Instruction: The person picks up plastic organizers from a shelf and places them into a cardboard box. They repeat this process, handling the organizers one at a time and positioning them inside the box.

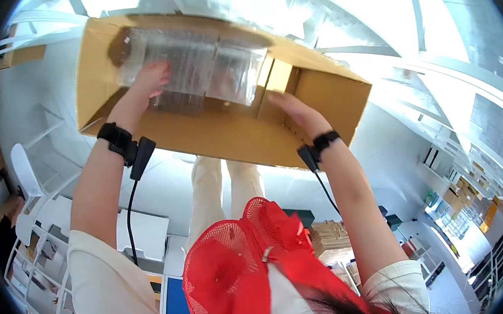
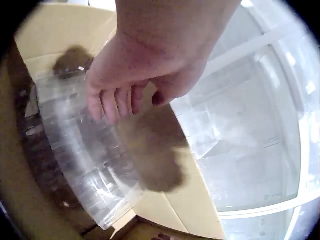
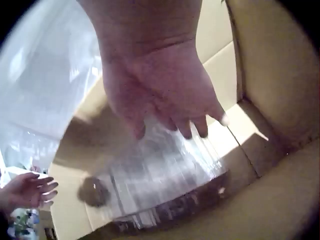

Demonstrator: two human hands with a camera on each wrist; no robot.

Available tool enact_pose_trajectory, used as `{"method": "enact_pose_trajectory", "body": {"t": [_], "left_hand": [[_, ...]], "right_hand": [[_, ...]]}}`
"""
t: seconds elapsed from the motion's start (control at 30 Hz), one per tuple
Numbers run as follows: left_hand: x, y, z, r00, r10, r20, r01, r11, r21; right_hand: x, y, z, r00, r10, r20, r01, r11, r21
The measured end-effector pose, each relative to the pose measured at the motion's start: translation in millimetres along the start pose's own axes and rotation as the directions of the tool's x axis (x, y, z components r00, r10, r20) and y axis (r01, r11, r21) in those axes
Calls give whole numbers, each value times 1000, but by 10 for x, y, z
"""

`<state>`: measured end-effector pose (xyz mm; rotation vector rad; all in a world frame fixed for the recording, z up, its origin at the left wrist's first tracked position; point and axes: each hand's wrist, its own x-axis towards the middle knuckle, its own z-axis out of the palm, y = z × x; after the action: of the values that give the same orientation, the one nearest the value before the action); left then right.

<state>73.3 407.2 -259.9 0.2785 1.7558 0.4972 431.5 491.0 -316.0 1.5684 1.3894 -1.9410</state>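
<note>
Clear plastic packages (image 1: 196, 69) lie side by side in the left and middle of a long open cardboard box (image 1: 201, 131). Over the left part of the packages is my left hand (image 1: 152, 82), its fingers loosely bent and holding nothing in the left wrist view. My right hand (image 1: 295, 108) reaches into the box to the right of the packages, fingers extended and apart. From the right wrist, the clear packages (image 3: 160, 172) show beyond those fingertips, and the left hand (image 3: 30, 192) appears at the lower left.
The box's right wall (image 1: 333, 99) rises beside the right hand. Black straps with cabled cameras (image 1: 141, 157) sit on both wrists. A white chair (image 1: 25, 171) stands at the left, and brown stacked paper goods (image 1: 331, 243) lie behind the right arm.
</note>
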Motion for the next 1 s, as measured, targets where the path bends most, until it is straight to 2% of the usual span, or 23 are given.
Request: {"method": "enact_pose_trajectory", "body": {"t": [0.03, 0.07, 0.13, 0.2, 0.3, 0.33, 0.37, 0.43, 0.5, 0.57, 0.63, 0.7, 0.77, 0.8, 0.83, 0.87, 0.93, 1.0], "left_hand": [[-207, 86, -46, 1000, 25, 5, -25, 999, -22], [-415, 147, -85, 999, 48, 15, -48, 998, -42], [-854, 270, -131, 994, 95, 53, -91, 993, -70], [-1075, 343, -145, 991, 107, 85, -97, 989, -112], [-1182, 36, -199, 987, 52, 151, -18, 975, -220], [-1183, -88, -228, 982, 42, 186, 6, 968, -249], [-1248, -135, -252, 974, 36, 224, 26, 963, -269], [-1598, -162, -192, 956, 47, 291, 40, 958, -284], [-1889, -201, -171, 937, 81, 340, 21, 958, -286], [-2075, -274, -214, 902, 98, 421, 40, 951, -307], [-2138, -366, -250, 882, 99, 460, 65, 943, -327], [-2163, -375, -256, 872, 90, 482, 92, 936, -340], [-2168, -319, -187, 866, 86, 492, 112, 926, -360], [-2324, -216, -102, 873, 109, 476, 77, 932, -355], [-2396, -117, -16, 874, 121, 470, 59, 935, -351], [-2430, 20, 86, 876, 132, 464, 41, 938, -345], [-2596, 343, 336, 858, 167, 485, -14, 953, -303], [-2667, 657, 679, 837, 232, 495, -119, 961, -249]], "right_hand": [[-527, -199, -71, 996, 38, 78, -32, 997, -74], [-862, -122, -136, 992, 54, 117, -61, 996, 59], [-1242, 461, -328, 992, -3, 125, -11, 994, 109], [-1581, 971, -446, 997, -54, 60, 51, 998, 43], [-2390, 1594, -403, 1000, -3, -3, 4, 996, 90], [-2641, 1730, -307, 982, 175, -66, -164, 976, 146], [-2901, 1881, -160, 931, 347, -118, -315, 922, 224], [-3399, 2477, 167, 937, 291, -191, -211, 911, 355], [-3886, 2764, 599, 891, 413, -188, -262, 806, 531], [-4336, 2982, 1142, 869, 466, -167, -236, 686, 688], [-4539, 3415, 1721, 825, 545, -150, -227, 563, 795], [-4867, 3447, 2280, 792, 601, -108, -257, 488, 834], [-4960, 3845, 2981, 892, 433, -130, 13, 263, 965], [-4966, 4008, 3273, 923, 345, -168, 133, 124, 983], [-4986, 4128, 3554, 945, 254, -205, 221, -38, 974], [-4956, 4196, 3736, 951, 201, -234, 264, -138, 955], [-4901, 4273, 3869, 955, 147, -259, 289, -248, 925], [-4843, 4431, 3841, 950, 202, -240, 285, -232, 930]]}}
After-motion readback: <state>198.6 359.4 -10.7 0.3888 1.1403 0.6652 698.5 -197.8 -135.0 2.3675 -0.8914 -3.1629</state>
